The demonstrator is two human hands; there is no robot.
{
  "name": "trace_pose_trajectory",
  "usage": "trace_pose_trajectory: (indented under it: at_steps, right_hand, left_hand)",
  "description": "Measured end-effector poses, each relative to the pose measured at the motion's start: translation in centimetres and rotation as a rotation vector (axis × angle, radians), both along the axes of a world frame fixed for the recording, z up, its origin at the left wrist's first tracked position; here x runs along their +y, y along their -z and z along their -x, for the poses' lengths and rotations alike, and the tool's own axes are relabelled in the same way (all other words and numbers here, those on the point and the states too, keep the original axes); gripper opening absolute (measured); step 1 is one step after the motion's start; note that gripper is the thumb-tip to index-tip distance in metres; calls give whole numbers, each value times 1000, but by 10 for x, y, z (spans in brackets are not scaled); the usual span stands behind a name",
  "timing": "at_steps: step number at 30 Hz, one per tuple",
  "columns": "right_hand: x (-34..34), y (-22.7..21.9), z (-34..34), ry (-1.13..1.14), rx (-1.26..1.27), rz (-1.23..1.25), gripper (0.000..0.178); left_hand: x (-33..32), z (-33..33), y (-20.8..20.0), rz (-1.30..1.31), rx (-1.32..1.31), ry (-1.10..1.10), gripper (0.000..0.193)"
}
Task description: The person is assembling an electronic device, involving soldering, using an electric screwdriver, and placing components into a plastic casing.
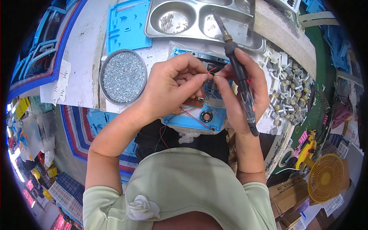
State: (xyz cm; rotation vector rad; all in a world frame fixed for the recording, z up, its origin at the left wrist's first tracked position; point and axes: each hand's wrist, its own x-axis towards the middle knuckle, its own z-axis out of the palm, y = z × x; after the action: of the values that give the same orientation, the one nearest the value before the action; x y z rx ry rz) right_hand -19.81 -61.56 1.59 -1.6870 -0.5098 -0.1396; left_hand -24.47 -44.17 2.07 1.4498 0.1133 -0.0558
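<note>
Overhead, cluttered white workbench (pixel 82 46), metal tray (pixel 199 32).

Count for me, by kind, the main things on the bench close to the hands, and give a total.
Soldering iron, held in the right hand: 1
Blue plastic case with wires, under the left hand: 1
Round tin of screws: 1
Steel compartment tray: 1
Heap of small motors: 1 heap, too many pieces to count
Total: 5
</note>
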Motion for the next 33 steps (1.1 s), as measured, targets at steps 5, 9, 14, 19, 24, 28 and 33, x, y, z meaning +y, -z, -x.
trace_pose_trajectory:
  at_steps: [5, 9, 14, 19, 24, 28, 33]
  right_hand:
    - [-5, 2, 0, 24, -19, -8, 53]
    - [-12, 6, 4, 63, 64, -59, 54]
    - [-10, 8, 5, 50, 18, -90, 53]
    - [-11, 10, 7, 41, -54, -24, 52]
    - [-18, 8, 7, 39, -140, 56, 53]
    - [-44, 0, 2, 33, -203, 79, 49]
    - [-68, -7, 1, -74, -271, 126, 33]
  left_hand:
    - [-4, -2, 2, -106, -60, 43, 7]
    - [-7, -3, 15, -229, -203, 31, 7]
    - [-5, -3, 3, -325, -211, 89, 9]
    - [-3, -8, 2, -507, -435, 41, 7]
    - [-8, 1, -2, -551, -330, -34, 8]
    - [2, 0, 3, -829, -388, -38, 9]
    - [2, -1, 9, -853, -373, -58, 10]
